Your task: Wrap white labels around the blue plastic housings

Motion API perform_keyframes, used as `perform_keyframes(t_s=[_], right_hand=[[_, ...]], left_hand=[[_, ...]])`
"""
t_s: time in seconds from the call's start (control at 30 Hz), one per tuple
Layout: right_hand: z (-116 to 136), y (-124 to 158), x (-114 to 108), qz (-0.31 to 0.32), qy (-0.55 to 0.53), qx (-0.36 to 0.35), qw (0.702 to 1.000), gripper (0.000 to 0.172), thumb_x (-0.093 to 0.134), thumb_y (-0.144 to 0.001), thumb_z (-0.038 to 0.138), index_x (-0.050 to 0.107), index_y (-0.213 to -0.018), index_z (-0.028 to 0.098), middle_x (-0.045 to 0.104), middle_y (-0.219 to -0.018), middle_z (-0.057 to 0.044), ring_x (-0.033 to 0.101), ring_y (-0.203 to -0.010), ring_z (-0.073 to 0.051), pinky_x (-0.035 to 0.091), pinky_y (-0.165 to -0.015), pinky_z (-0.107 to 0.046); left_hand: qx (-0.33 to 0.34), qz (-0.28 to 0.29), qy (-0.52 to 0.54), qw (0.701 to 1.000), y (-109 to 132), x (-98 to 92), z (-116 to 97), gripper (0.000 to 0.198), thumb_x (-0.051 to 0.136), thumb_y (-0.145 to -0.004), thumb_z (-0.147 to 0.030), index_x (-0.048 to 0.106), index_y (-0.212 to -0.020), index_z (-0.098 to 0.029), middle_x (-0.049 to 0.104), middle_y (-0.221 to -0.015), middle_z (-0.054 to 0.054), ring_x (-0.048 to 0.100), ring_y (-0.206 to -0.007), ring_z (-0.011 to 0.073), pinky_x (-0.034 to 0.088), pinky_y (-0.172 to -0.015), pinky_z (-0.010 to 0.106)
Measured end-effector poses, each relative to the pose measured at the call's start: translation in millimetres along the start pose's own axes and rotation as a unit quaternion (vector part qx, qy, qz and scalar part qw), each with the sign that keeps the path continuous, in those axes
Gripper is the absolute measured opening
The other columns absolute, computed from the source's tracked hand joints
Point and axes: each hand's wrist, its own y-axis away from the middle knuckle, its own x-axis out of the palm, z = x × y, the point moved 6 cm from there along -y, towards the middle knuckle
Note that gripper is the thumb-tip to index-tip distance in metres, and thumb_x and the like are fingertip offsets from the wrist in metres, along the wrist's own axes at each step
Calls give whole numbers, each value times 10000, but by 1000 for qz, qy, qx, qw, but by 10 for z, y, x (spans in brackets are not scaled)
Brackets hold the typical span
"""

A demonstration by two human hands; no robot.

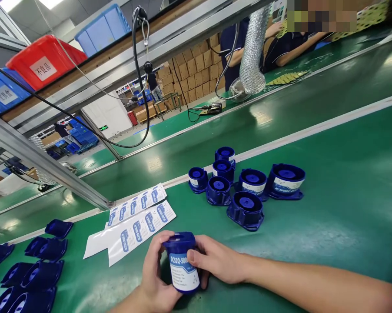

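Note:
A dark blue plastic housing (183, 265) with a white and blue label on its side is between my hands, just over the green table. My left hand (158, 274) wraps its left side, fingers over the top edge and thumb near the bottom. On the other side my right hand (215, 258) grips it, with the thumb pressed on the label's upper right part; its other fingers are partly hidden behind. Two sheets of printed labels (142, 226) lie just beyond my left hand. Further right stand several similar round blue housings (246, 206), some with labels showing.
More blue parts (44, 274) lie in rows at the left. A metal post (52, 161) rises beside the conveyor belt (183, 143). Red (44, 61) and blue bins sit on an overhead shelf with a hanging black cable (139, 87). Co-workers sit across, near a foil duct (253, 52).

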Motion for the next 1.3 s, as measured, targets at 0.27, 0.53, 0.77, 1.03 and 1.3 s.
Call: perform_keyframes(t_s=[0.27, 0.53, 0.77, 1.03, 1.3], right_hand=[[-111, 6, -18, -35, 2, 0, 999, 769, 813, -779, 792, 620, -1170, 158, 771, -916, -73, 708, -708, -206, 546, -605, -287], [-85, 18, -89, -93, 312, 22, 945, 703, 1031, -406, 658, 586, -771, 253, 675, -636, 43, 577, -588, -190, 385, -567, -308], [316, 231, -131, -168, 544, -251, 783, 549, 855, -791, 738, 792, -912, 206, 802, -864, -118, 721, -779, -292, 531, -697, -378], [331, 234, -276, -188, 651, -357, 643, 538, 712, -957, 195, 650, -1482, 294, 750, -1374, -102, 631, -1324, -353, 413, -1203, -553], [181, 289, -409, -233, 643, -424, 594, 457, 689, -950, 162, 729, -1382, 303, 706, -1448, -107, 550, -1430, -395, 346, -1280, -608]], left_hand=[[-80, -19, 62, 995, -30, 40, 41, 802, 882, -810, -544, 484, -1474, -334, 636, -1391, 148, 728, -1202, 373, 656, -1013, 544], [-168, -72, 163, 970, -19, -45, 337, 1089, 907, -622, -776, 493, -1537, -354, 684, -1437, 156, 705, -1273, 446, 659, -990, 551], [-326, 11, 277, 904, 47, -24, 571, 790, 676, -892, -771, 685, -1437, -199, 798, -1155, 218, 795, -929, 327, 664, -861, 498], [-192, 72, 80, 976, -143, 11, 252, 283, 800, -896, -417, 801, -1092, -212, 765, -1114, 134, 741, -826, 215, 619, -784, 359], [-350, 125, -385, 845, -318, -1384, 366, 786, 962, -587, -137, 686, -1323, -167, 651, -1369, 208, 575, -1306, 461, 466, -1116, 584]])
